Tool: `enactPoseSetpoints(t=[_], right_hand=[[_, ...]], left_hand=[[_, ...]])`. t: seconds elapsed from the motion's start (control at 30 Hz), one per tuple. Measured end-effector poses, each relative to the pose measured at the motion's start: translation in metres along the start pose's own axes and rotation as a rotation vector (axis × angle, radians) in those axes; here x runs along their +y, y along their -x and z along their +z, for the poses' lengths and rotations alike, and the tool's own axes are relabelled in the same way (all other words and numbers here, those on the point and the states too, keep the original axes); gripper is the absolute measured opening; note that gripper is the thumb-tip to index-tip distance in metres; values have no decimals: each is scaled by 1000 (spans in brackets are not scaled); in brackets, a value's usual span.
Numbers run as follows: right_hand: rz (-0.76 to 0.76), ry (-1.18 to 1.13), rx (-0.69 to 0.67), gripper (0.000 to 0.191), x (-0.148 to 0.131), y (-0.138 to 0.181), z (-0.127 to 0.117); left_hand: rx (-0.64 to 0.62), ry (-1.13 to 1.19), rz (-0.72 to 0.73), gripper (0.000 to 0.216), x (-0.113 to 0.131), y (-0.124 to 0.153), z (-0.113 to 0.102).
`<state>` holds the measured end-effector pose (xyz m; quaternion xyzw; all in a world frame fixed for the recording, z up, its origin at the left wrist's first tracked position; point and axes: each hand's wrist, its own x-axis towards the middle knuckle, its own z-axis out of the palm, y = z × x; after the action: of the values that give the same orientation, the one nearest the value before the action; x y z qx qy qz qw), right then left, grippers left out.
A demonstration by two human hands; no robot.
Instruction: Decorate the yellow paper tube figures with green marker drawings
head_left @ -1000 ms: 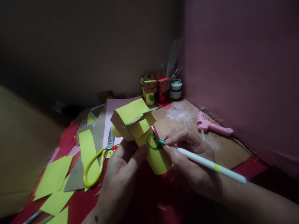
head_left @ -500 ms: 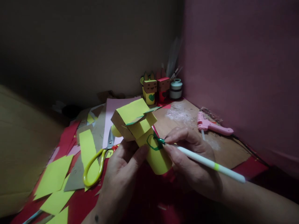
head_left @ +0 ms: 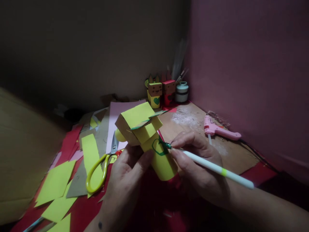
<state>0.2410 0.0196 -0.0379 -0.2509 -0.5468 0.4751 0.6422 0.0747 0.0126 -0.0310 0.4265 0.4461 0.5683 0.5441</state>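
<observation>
My left hand (head_left: 131, 170) grips a yellow paper figure (head_left: 165, 166), a tube with a boxy head of yellow paper and brown cardboard, tilted to the left. Two thin green-edged ears stick out from the head. On the tube shows a green heart outline (head_left: 158, 149), its right side partly coloured in. Pinched in my right hand (head_left: 198, 161) is a white marker (head_left: 212, 166) with a green tip, which touches the right part of the heart. My left thumb presses on the tube just below the outline; the left fingers behind it are hidden.
Yellow-handled scissors (head_left: 98, 180) lie at the left among yellow paper pieces (head_left: 56, 182) and red scraps. A pink glue gun (head_left: 220, 130) rests at the right, its cord trailing away. Two finished-looking figures (head_left: 154, 96) and a pale blue jar (head_left: 182, 92) stand at the back.
The marker tip has shifted very slightly at the right side of the heart, where the green patch looks a little larger. Both hands keep their hold.
</observation>
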Motion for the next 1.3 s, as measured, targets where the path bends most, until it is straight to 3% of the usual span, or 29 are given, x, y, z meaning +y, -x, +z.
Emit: enactPoseSetpoints(t=[0.27,0.5,0.67,0.87,1.13,1.3], right_hand=[[7,-32,-52,14,1,1,-2],[6,6,0,15,1,0,0],[-14,-30,-59,17,1,0,1],[18,24,18,15,0,1,-1],[-26,-11,-51,11,1,1,1],[22,27,-19,11,0,2,-2]], left_hand=[[14,0,-9,48,2,1,-1],[10,6,-17,44,0,0,2],[9,9,-34,42,3,3,2],[16,-4,-30,45,2,3,1],[17,11,-43,49,6,4,5],[43,6,-48,45,8,3,5]])
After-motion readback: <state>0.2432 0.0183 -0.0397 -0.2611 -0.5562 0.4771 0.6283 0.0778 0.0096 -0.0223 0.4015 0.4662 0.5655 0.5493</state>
